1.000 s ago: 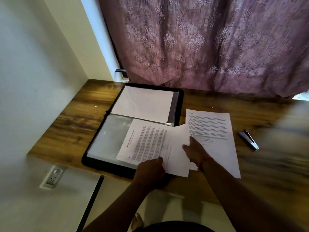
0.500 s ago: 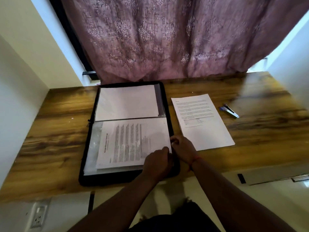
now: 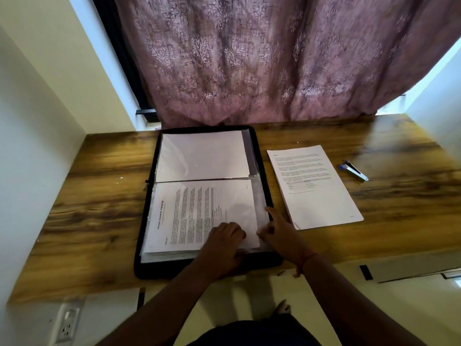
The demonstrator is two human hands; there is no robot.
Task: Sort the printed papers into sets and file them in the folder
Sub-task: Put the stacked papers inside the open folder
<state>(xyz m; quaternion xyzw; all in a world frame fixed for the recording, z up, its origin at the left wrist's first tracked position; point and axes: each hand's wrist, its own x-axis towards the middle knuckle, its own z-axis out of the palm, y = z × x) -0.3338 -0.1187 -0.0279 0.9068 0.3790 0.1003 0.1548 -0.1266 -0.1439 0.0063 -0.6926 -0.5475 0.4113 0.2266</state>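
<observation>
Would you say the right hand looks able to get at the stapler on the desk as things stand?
Probably yes. The right hand is at the folder edge, and only the flat loose paper stack lies between it and the stapler.

A wooden table [image 3: 94, 201] with dark streaked grain fills an alcove between pale walls [image 3: 37, 116]. Behind it hangs a mauve patterned curtain [image 3: 262, 61], daylight showing along its right edge. A dark window frame [image 3: 117, 58] shows at the curtain's left. Below the table, a white socket [image 3: 66, 323] sits on the wall, above a light floor [image 3: 249, 293].
</observation>
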